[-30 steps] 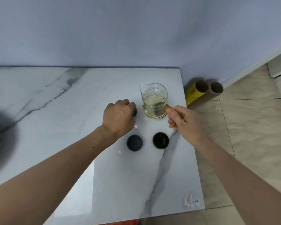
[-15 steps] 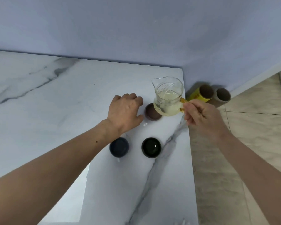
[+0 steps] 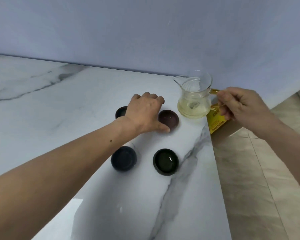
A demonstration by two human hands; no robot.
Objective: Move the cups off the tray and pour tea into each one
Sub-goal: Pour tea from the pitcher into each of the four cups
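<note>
On a white marble-patterned table (image 3: pixel 42 104) with grey veins, set against a pale blue wall (image 3: pixel 145 28), four small cups stand in a loose square near the right edge. Beige floor tiles (image 3: pixel 258 179) lie beyond that edge, and a yellow printed box (image 3: pixel 215 122) shows below the table's far right corner, partly hidden by the pitcher and the right hand.

Near row: a dark blue cup (image 3: pixel 123 158) on the left and a black cup (image 3: pixel 165 161) on the right, the latter with a glint on liquid inside. Far row: a brown cup (image 3: pixel 169 118) on the right, also glinting with liquid, and a dark cup (image 3: pixel 120 112) on the left, mostly covered by the left hand; its contents cannot be made out.

The left hand (image 3: pixel 144 113) lies palm down between the two far cups, fingers loosely curled and gripping nothing, the thumb tip touching the table just beside the brown cup's rim. Whether the hand presses on the dark cup cannot be told.

The right hand (image 3: pixel 239 104) pinches the amber handle of a clear glass pitcher (image 3: pixel 194 99), fingers closed around it. The pitcher is upright, spout pointing left, about a third full of pale yellow tea, just right of the brown cup; whether its base touches the table is unclear. No tray is in view.
</note>
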